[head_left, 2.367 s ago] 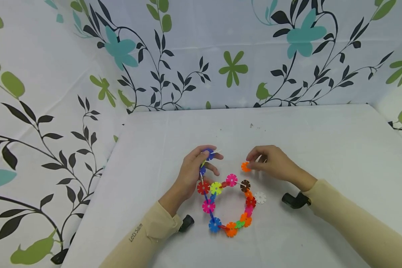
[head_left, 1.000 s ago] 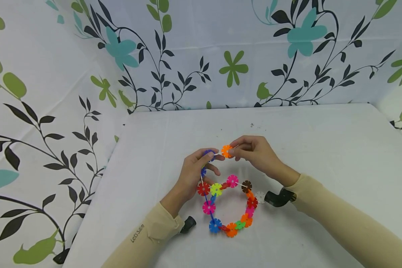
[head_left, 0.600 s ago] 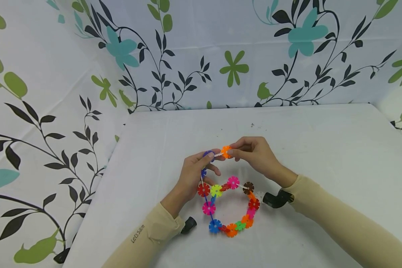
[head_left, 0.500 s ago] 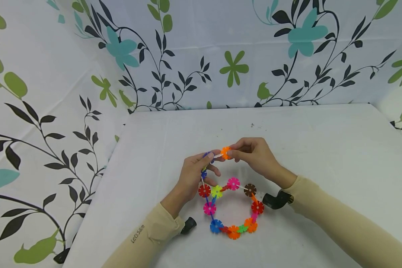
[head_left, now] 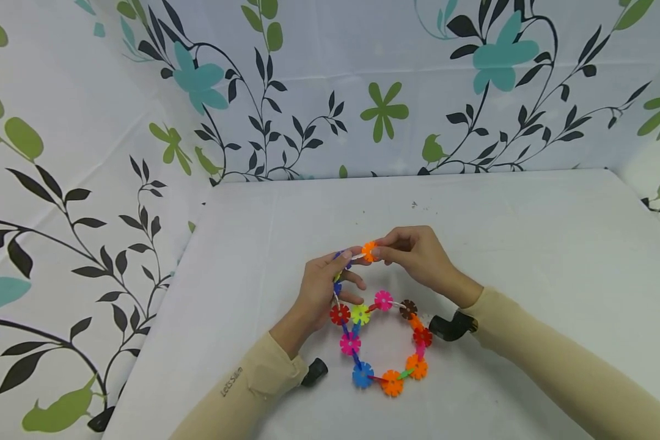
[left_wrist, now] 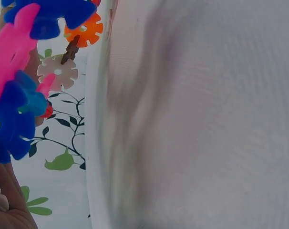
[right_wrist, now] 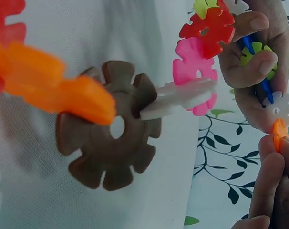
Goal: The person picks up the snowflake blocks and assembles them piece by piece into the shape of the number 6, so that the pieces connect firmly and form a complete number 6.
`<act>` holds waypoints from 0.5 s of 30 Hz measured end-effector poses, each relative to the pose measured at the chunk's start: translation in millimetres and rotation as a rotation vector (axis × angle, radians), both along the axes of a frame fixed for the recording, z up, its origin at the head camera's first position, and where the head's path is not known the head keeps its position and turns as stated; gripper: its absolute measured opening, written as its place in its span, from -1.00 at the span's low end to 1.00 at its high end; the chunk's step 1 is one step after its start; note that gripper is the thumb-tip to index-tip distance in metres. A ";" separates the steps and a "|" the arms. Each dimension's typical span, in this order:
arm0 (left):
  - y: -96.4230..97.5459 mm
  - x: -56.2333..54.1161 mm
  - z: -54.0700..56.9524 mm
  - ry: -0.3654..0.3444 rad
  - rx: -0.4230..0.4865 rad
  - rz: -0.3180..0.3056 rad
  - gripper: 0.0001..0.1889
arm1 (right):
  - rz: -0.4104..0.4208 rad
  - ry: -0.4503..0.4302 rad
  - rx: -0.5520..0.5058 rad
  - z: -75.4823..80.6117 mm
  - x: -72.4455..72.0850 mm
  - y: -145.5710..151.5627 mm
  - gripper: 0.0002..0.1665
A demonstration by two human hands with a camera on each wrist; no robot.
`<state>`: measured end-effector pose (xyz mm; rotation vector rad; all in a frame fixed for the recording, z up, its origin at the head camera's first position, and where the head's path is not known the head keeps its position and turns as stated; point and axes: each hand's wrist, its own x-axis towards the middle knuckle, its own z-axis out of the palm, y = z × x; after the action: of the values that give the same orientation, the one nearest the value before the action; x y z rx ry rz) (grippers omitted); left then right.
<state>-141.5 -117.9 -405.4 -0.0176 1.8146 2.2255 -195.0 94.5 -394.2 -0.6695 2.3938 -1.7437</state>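
A chain of notched, flower-shaped plastic discs hangs from my left hand (head_left: 320, 286), which pinches a blue disc (head_left: 338, 258) near the chain's upper end. Past it, a white disc (right_wrist: 278, 107) meets the edge of an orange disc (head_left: 369, 252). My right hand (head_left: 417, 255) holds that orange disc between thumb and fingers; how deep the two slots sit is hidden. Below the hands, the chain bends into a ring with a red disc (head_left: 340, 315), a pink disc (head_left: 384, 300), a brown disc (right_wrist: 87, 138) and several others.
Partly hidden behind the black wrist camera (head_left: 452, 327) on the right sleeve, a loose white disc (head_left: 426, 319) lies on the white tabletop (head_left: 528, 244). Another black wrist camera (head_left: 315, 371) sits at the left cuff. Patterned cloth (head_left: 308, 91) stands behind and beside the table.
My right hand has brought the orange disc leftward to the white disc at the chain's end. The ring of discs has since swung and turned slightly, its lower part shifting right.
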 end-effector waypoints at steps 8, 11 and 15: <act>4.4 -1.1 -6.4 -0.049 0.036 0.007 -0.56 | 0.007 -0.022 0.049 -3.9 -1.9 1.1 -0.87; 3.5 -1.1 -8.2 -0.050 0.027 -0.003 -0.56 | 0.027 -0.041 0.067 -4.2 -2.3 1.7 -0.85; 1.8 -2.5 -9.8 -0.063 0.016 -0.027 -0.56 | 0.049 -0.072 0.095 -4.8 -2.9 4.5 -0.79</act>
<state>-144.0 -116.2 -415.2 -0.0592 1.7538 2.1955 -197.9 99.0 -399.0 -0.6358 2.3737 -1.5965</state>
